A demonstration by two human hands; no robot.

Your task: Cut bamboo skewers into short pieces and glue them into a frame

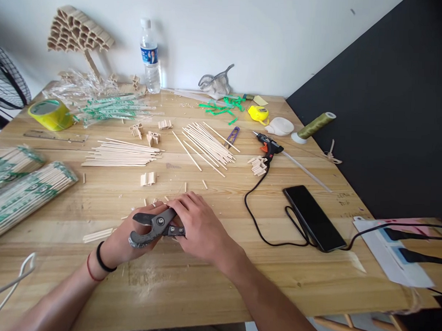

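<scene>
My right hand (199, 228) is closed around the handles of grey metal pruning shears (160, 224), whose curved jaws point left and stand apart. Behind the jaws is my left hand (124, 234), its fingers bent and close to the right fingertips. The shears hide most of those fingers, so what they hold cannot be made out. Short cut stick pieces (186, 187) lie just beyond both hands. A few longer pieces (99, 235) rest beside my left wrist. Farther back are a pile of thin wooden sticks (122, 153), a second pile (209, 145) and a small glued stick block (147, 179).
At right lie a phone (314, 217) and a glue gun (268, 145) with its black cord. Purple thread snips (232, 135), a yellow tape measure (258, 114) and a thread spool (316, 126) are behind. Packed sticks (29, 201), yellow tape (51, 114) and a bottle (150, 60) stand left.
</scene>
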